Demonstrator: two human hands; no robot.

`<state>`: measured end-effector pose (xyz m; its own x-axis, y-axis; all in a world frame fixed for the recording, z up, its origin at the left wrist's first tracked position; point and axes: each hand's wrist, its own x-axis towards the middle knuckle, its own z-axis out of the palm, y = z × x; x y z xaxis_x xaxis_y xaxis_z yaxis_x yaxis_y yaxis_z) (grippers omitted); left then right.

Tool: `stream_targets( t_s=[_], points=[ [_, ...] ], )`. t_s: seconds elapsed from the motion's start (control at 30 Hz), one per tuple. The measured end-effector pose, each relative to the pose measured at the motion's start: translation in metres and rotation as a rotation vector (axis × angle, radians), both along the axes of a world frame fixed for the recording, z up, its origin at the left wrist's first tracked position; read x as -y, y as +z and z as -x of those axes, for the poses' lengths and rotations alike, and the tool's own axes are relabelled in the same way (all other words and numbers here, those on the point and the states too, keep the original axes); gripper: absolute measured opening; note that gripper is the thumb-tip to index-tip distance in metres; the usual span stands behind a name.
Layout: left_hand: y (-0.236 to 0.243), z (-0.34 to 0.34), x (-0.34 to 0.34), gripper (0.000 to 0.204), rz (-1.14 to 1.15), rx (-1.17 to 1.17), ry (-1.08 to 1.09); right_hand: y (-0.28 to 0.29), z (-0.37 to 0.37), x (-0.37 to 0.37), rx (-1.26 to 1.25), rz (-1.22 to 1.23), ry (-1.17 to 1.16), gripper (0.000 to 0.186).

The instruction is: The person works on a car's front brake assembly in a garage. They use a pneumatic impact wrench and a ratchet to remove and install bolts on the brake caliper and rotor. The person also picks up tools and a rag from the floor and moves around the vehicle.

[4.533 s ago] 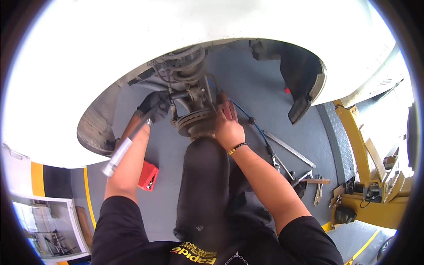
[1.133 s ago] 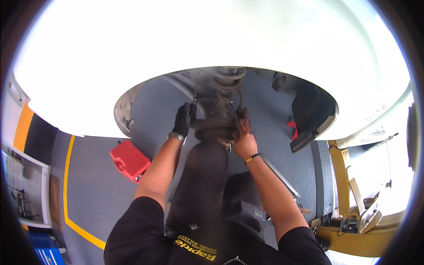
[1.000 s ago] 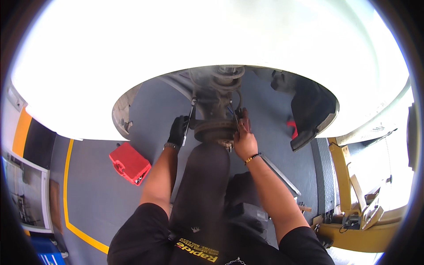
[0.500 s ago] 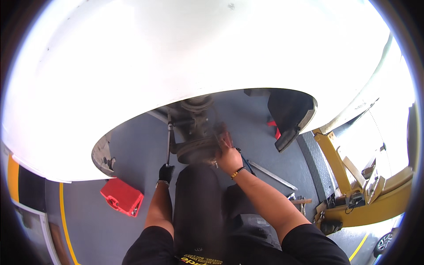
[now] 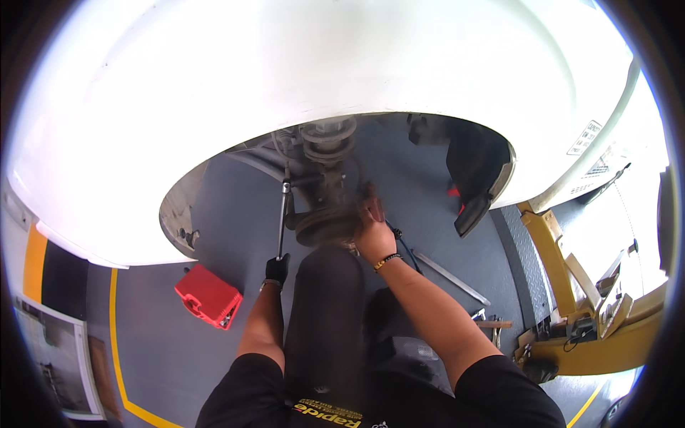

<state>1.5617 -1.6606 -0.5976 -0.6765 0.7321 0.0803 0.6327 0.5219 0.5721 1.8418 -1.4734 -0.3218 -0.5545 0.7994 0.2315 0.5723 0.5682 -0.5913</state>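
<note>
My left hand (image 5: 277, 268), in a black glove, is closed around the lower end of a long metal ratchet wrench (image 5: 282, 225). The wrench stands nearly upright in view, its head by the suspension parts under the white car's wheel arch. My bare right hand (image 5: 373, 241) grips a reddish-brown brake caliper (image 5: 372, 207) at the right side of the brake disc (image 5: 325, 227); its fingertips are partly hidden. Above the disc are the steering knuckle (image 5: 331, 187) and a coil spring (image 5: 328, 141). My dark-trousered knee is just below the disc.
The white car body (image 5: 285, 64) hangs over the work. A red tool case (image 5: 208, 296) lies on the grey floor at left. To the right are a long metal bar (image 5: 453, 277), some hand tools (image 5: 492, 324) and a yellow lift arm (image 5: 599, 354). A black fender liner (image 5: 477, 175) hangs at right.
My view has shifted, showing more of the coil spring and wheel arch. Both hands keep their holds; the wrench stays at about the same angle.
</note>
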Motion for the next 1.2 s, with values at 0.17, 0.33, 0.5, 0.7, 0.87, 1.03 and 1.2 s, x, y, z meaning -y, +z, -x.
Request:
stream_targets(
  t_s=[0.17,0.33,0.5,0.7,0.87,1.03,1.2],
  points=[
    [0.009,0.003,0.043,0.036,0.027,-0.292,-0.124,0.004,0.016,0.008,-0.109,-0.238,0.074,0.051],
    [0.143,-0.12,0.053,0.037,0.109,0.768,0.327,0.018,-0.019,-0.008,0.052,0.166,0.057,0.049],
    [0.314,-0.181,0.147,0.05,-0.34,0.346,0.006,-0.008,0.005,0.0,-0.027,-0.051,0.086,0.047],
    [0.424,-0.169,0.094,0.049,-0.449,-0.137,-0.361,0.017,-0.001,0.002,0.023,0.084,0.101,0.047],
    [0.465,-0.167,0.002,0.028,-0.602,-0.273,-0.218,-0.006,0.006,0.006,-0.029,-0.1,0.096,0.049],
    [0.495,-0.115,-0.063,0.023,-0.714,-0.384,-0.245,-0.01,0.003,-0.001,-0.049,-0.043,0.059,0.051],
    [0.482,-0.072,-0.08,0.026,-0.629,-0.309,-0.275,0.006,0.006,0.008,0.008,0.048,0.026,0.053]
  ],
)
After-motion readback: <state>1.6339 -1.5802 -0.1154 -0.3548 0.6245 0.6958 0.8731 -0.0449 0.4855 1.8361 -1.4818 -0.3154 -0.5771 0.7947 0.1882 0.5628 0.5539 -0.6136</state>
